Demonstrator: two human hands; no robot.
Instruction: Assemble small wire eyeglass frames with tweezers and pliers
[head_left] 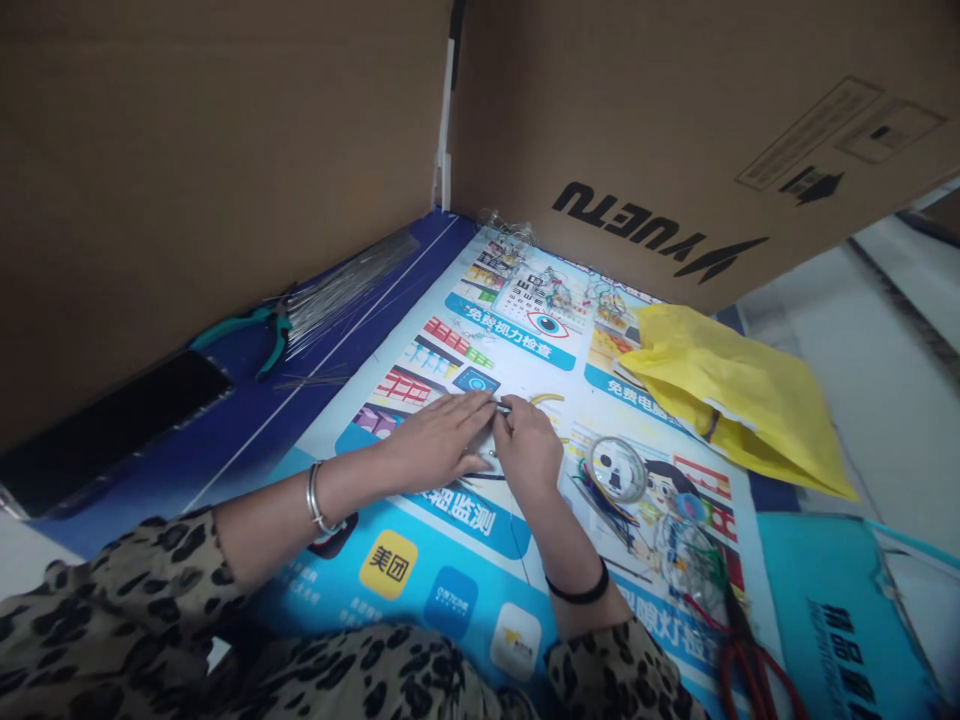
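My left hand [442, 440] lies over the printed poster [555, 390], fingers together and reaching toward a small dark rod [503, 407]. My right hand [529, 450] is closed round the near end of that rod, and the fingertips of both hands almost meet there. What lies under the left palm is hidden. A thin dark wire [517, 535] runs down from beneath the hands. Right of my right hand, a clear round roll [616, 469] rests beside several coloured wires [611, 505].
Teal-handled pliers [274, 335], a bundle of thin metal wires [337, 290] and a black phone [112, 430] lie left. Cardboard walls [225, 150] stand behind. A yellow bag [742, 400], red-handled scissors [750, 660] and a teal packet [832, 610] lie right.
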